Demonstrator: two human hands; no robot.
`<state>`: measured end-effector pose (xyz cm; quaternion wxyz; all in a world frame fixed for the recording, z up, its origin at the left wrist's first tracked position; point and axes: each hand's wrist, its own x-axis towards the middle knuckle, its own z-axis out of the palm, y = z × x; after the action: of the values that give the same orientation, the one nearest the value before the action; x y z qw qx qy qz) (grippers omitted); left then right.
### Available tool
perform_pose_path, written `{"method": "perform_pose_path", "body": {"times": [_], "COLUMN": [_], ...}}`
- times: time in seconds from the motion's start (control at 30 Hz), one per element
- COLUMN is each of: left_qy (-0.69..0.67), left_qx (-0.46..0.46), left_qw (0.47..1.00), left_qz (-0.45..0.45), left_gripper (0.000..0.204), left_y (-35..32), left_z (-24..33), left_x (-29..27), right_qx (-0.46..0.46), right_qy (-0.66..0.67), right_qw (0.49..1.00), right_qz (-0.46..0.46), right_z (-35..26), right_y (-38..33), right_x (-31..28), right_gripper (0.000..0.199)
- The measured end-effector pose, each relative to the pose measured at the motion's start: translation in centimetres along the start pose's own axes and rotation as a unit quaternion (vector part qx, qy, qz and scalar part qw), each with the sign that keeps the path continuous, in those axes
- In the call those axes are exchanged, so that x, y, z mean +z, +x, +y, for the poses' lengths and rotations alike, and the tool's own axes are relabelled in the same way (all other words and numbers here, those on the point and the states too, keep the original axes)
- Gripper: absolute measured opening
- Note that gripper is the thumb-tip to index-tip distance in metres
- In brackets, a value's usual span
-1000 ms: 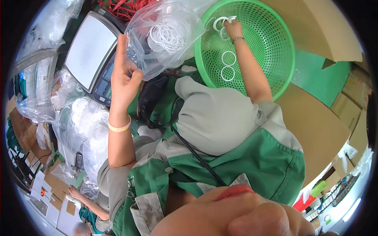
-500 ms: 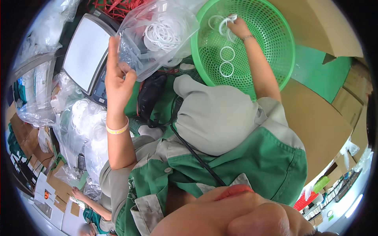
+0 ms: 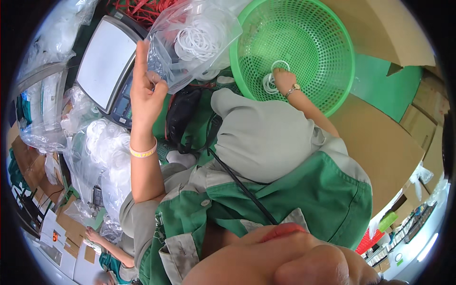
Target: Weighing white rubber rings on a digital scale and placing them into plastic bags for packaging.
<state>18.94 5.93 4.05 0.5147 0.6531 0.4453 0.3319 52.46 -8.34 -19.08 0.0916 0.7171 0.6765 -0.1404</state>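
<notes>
My right hand is inside the green perforated basket, low on its near side. Its fingers are closed on several thin white rings; one ring stands up past the knuckles. Raised on the left is my left hand, index finger stretched out and thumb apart from it, with nothing visible in the fingers. Beside its fingertips lies a clear plastic bag holding a heap of white rings. The rest of that hand's fingers are partly hidden.
A scale with a pale flat plate stands left of my left hand. Red strips lie beyond it. More bagged white rings are piled nearer. Cardboard edges the basket's right side. Another person's arm shows at lower left.
My right hand has come nearer through the basket, from its far side to the near side, carrying white rings to where two rings lay. My left hand has hardly moved.
</notes>
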Motion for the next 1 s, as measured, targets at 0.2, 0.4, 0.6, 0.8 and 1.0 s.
{"method": "perform_pose_path", "body": {"times": [0.2, 0.4, 0.6, 0.8, 1.0], "left_qy": [0.047, 0.084, -0.078, -0.244, -0.127], "left_qx": [-0.001, 0.022, 0.009, 0.088, 0.216], "left_qw": [0.999, 0.996, 0.997, 0.965, 0.960], "left_qz": [-0.013, -0.017, -0.009, 0.045, 0.127], "left_gripper": [0.080, 0.080, 0.074, 0.072, 0.058], "left_y": [0.6, 0.7, 1.9, 3.4, -0.5], "left_z": [0.5, 1.1, 4.6, 10.7, 18.9], "left_x": [0.0, 0.4, -1.2, -8.3, -16.6], "right_qx": [0.103, -0.210, -0.288, -0.303, -0.330], "right_qy": [0.282, 0.855, 0.120, -0.011, -0.017], "right_qw": [0.954, 0.450, 0.949, 0.949, 0.930], "right_qz": [0.004, -0.148, -0.032, 0.088, 0.162], "right_z": [4.7, -6.5, -14.9, -14.6, -25.3], "right_y": [3.8, 11.1, 16.3, 18.9, 12.2], "right_x": [-3.9, -21.4, -22.4, -33.9, -46.8], "right_gripper": [0.021, 0.010, 0.040, 0.040, 0.047]}}
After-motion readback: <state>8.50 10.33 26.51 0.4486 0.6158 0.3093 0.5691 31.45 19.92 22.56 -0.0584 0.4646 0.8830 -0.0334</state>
